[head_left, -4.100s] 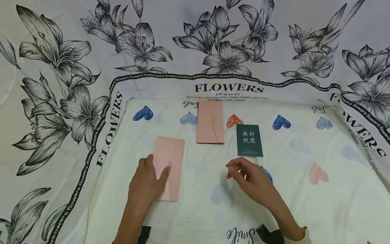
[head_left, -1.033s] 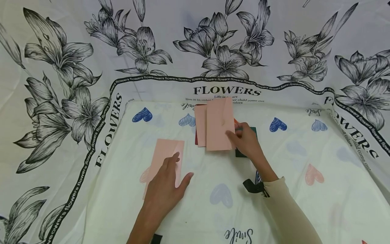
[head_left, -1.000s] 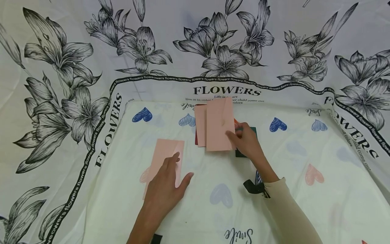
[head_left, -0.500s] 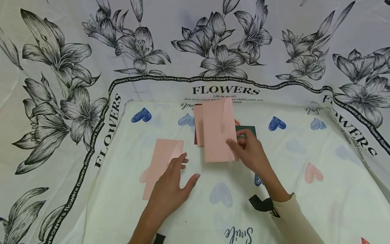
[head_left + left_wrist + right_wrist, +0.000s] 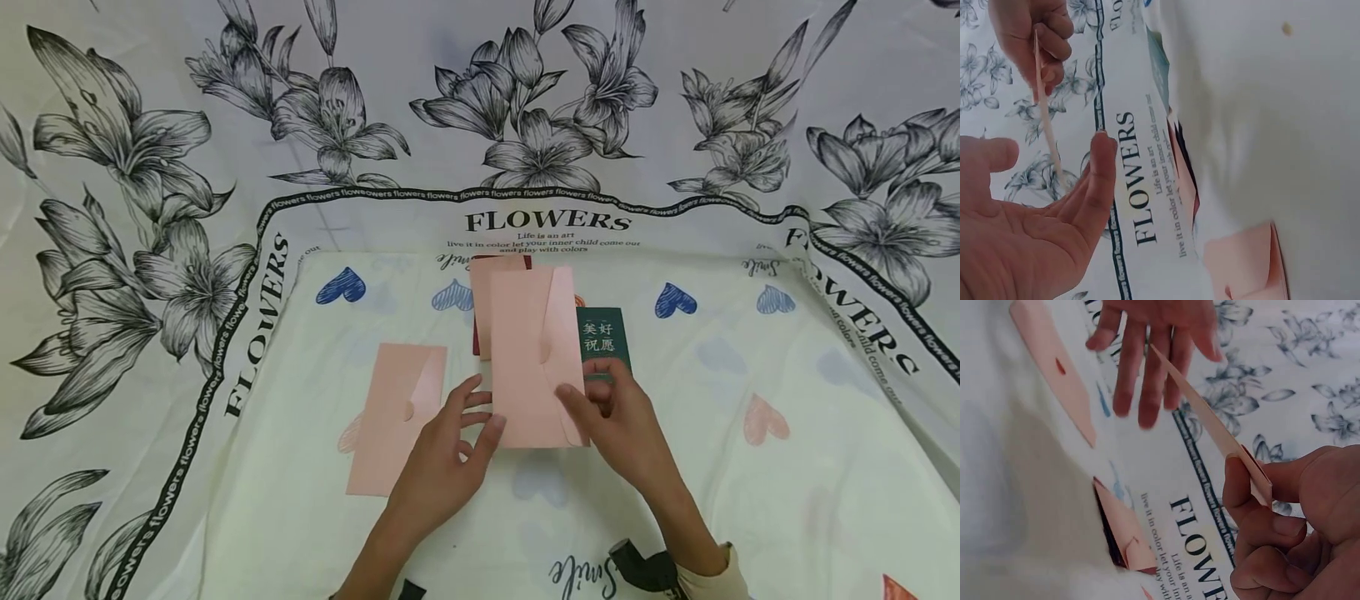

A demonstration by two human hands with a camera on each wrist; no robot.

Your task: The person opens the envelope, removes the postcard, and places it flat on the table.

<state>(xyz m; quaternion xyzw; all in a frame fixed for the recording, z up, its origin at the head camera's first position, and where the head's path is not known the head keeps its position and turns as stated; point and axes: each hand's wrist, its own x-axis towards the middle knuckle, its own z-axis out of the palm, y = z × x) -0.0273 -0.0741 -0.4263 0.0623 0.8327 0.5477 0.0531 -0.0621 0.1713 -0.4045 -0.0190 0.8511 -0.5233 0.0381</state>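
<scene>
A pink envelope (image 5: 534, 358) is held up off the cloth in the middle, its flap side facing the head camera. My right hand (image 5: 618, 425) pinches its lower right edge between thumb and curled fingers. At the opposite edge is my left hand (image 5: 450, 450), fingers extended and thumb spread; in the left wrist view this hand (image 5: 1041, 237) has the envelope's thin edge (image 5: 1047, 125) reaching to its fingers. Another pink envelope (image 5: 393, 408) lies to the left, partly behind the left hand. Behind the held one, a further pink envelope (image 5: 482, 308) rests over something dark red (image 5: 527, 262).
A dark green card (image 5: 603, 329) with white characters lies right of the held envelope, partly covered by it in the head view. The white cloth (image 5: 750, 500) is printed with hearts and words. Black straps (image 5: 648, 571) are at the wrists.
The right hand has lifted a pink envelope from the back pile and brought it nearer. The left hand has left the left envelope and moved right to the held one's edge.
</scene>
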